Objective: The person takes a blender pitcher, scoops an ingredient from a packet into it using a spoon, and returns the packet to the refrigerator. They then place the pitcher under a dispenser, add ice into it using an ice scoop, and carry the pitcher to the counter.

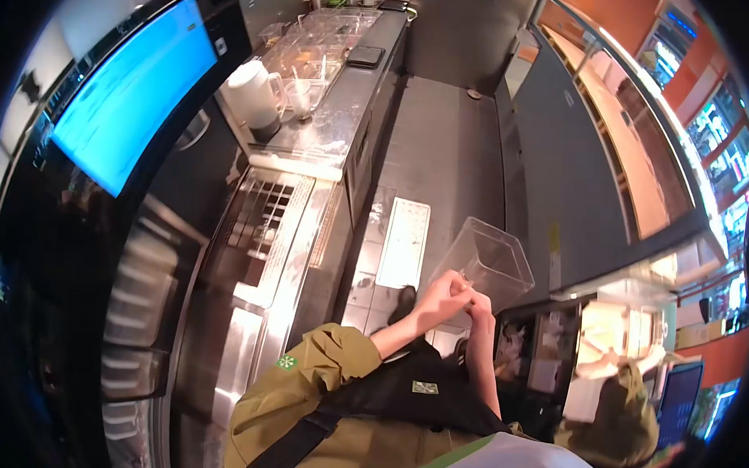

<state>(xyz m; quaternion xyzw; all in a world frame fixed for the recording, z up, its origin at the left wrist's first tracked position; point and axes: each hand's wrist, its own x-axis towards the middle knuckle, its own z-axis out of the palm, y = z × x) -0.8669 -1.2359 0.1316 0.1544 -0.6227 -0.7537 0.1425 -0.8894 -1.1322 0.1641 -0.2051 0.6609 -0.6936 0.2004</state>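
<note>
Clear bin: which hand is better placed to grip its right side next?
Right, probably: the right hand sits nearer that side of the clear bin, while the left hand is farther left.

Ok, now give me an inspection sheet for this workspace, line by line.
Surface: steel counter, shiny along its bare near end.
Job's things: transparent plastic container, in front of the body above the floor.
Clutter: white pitcher, transparent tubs and a flat black item on the counter.
Hands: left hand and right hand meet at the container's near side, fingers curled; exact grip unclear.
Cables: nothing seen.
Surroundings: lit blue screen at left, pale floor panel ahead, another khaki sleeve at right.
</note>
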